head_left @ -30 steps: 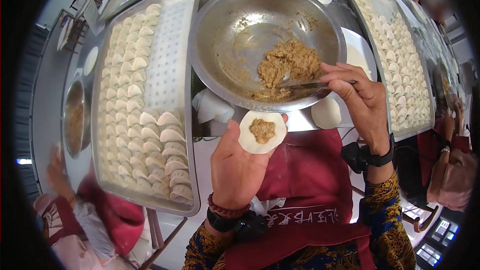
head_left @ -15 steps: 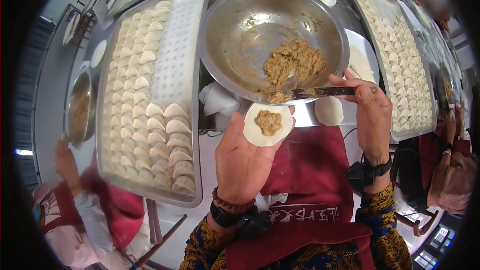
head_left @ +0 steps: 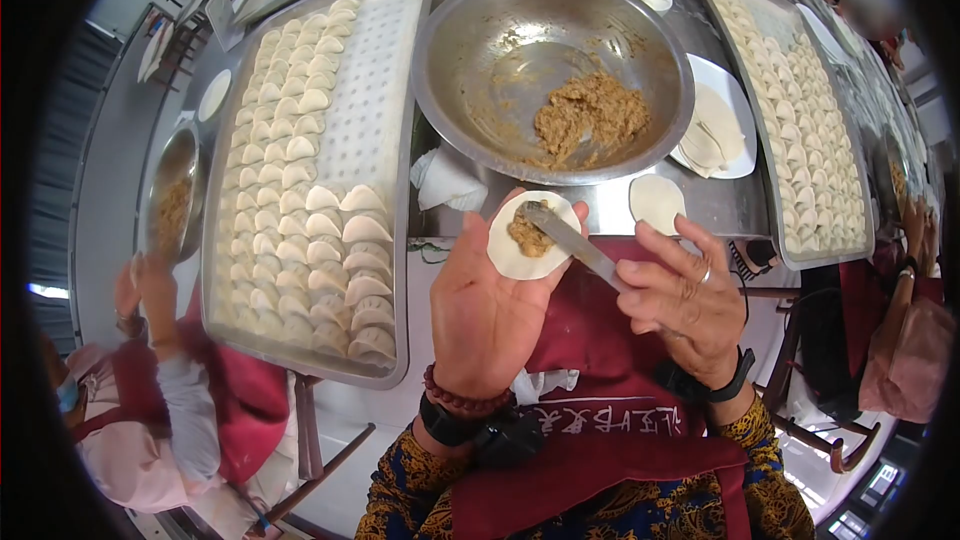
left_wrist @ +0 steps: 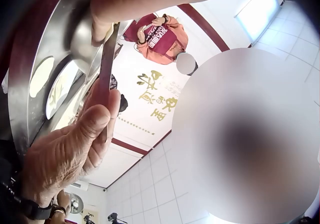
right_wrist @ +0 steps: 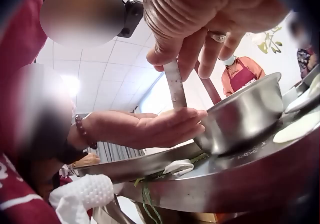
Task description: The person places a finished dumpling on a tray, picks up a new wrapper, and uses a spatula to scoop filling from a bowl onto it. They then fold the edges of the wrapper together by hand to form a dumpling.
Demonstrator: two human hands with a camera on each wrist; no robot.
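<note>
My left hand [head_left: 487,325] lies palm up below the bowl's near rim, carrying a round dumpling wrapper [head_left: 508,262] on its fingers. In the right wrist view these fingers [right_wrist: 172,124] look nearly straight. A lump of brown filling [head_left: 527,237] sits mid-wrapper. My right hand [head_left: 690,305], with a ring on one finger, pinches a flat metal spatula [head_left: 588,254] between thumb and fingers. The spatula's far end presses on the filling. Behind both hands stands the steel bowl [head_left: 480,70] with a mound of filling [head_left: 595,112] at its right side.
On the left stands a tray [head_left: 405,230] with rows of folded dumplings; another dumpling tray [head_left: 815,258] is at right. One loose wrapper [head_left: 657,203] lies at the table edge, near a white plate [head_left: 742,155] of wrappers. A crumpled white cloth [head_left: 445,180] sits beside the bowl.
My right hand has brought the spatula from the bowl, down and left onto the filling in the wrapper. The left hand stays under the wrapper, shifted slightly in view.
</note>
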